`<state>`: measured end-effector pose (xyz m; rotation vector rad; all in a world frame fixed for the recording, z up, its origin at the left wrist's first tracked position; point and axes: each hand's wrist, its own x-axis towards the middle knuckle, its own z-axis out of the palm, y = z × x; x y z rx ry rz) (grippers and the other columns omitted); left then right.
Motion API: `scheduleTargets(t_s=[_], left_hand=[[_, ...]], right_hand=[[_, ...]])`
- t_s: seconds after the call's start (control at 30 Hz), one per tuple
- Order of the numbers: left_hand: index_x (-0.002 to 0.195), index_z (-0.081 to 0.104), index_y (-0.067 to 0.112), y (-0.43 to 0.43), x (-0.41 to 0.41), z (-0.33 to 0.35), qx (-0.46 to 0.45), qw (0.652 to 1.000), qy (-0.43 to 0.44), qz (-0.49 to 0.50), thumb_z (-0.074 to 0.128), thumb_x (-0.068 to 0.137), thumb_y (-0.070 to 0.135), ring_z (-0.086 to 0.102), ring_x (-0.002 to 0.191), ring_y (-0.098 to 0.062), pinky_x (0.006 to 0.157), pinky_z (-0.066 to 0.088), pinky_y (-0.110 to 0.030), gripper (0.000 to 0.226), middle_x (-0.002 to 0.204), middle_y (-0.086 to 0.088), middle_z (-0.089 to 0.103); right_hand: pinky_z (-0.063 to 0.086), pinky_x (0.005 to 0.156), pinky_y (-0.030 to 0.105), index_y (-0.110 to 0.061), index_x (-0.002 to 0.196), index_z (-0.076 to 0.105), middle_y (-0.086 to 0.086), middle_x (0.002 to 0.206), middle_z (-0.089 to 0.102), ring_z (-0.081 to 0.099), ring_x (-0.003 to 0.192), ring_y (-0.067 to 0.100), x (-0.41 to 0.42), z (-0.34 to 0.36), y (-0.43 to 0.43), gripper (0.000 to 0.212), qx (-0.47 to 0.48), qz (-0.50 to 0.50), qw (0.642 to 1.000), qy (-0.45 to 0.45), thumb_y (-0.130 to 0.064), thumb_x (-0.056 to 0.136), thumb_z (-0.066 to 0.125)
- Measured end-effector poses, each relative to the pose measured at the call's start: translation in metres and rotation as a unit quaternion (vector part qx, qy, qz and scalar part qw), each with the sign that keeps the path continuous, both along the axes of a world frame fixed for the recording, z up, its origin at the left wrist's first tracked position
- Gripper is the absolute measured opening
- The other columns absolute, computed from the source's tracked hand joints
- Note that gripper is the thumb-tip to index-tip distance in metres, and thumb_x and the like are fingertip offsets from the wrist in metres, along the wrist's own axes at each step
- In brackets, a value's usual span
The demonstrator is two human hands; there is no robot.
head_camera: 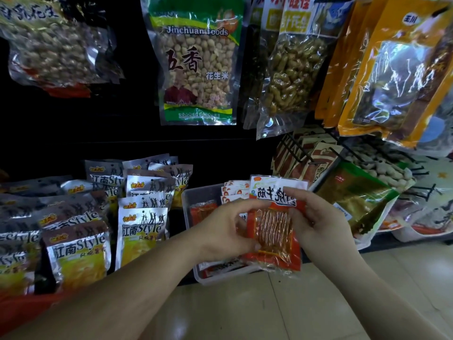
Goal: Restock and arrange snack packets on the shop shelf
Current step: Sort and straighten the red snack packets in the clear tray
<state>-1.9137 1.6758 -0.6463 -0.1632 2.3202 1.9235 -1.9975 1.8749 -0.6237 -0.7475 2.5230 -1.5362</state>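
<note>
Head view: low in the frame, two bare forearms reach forward over a pale tiled floor (245, 310). At lower centre, the left hand (220, 229) grips the left edge of a red snack packet (274, 227), its fingers curled behind and its thumb pressed on the front. The right hand (323, 222) clamps the packet's right edge, with the thumb on the white printed header. The packet is held upright, just above the near right corner of a clear plastic tray (188, 200).

More red-and-white packets (235, 190) stand in a row inside the tray. Left of the tray, silver "Style" packets (142, 227) stand in overlapping rows on the low shelf. Right of it, a green-edged bag (355, 195) leans beside a black wire rack.

Farther back, across the top of the frame, a green-topped peanut bag (196, 62) hangs at centre. A clear bag of in-shell peanuts (291, 69) hangs to its right, and orange bags (392, 69) fill the upper right.
</note>
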Motion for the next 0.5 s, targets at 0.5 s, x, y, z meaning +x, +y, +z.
scheduleTargets(t_s=[0.5], left_hand=[[0.157,0.028,0.05,0.001,-0.003,0.006,-0.251,0.96,0.121,-0.029,0.065,0.09,-0.004,0.057,0.108,0.002,0.082,0.052,-0.016,0.094,0.144,0.021,0.038]], right_hand=[[0.05,0.095,0.019,-0.056,0.142,0.043,-0.006,0.158,0.026,0.046,0.139,0.027,-0.011,-0.019,0.002,0.081,0.144,0.031,0.979,0.14,-0.009,0.086,0.08]])
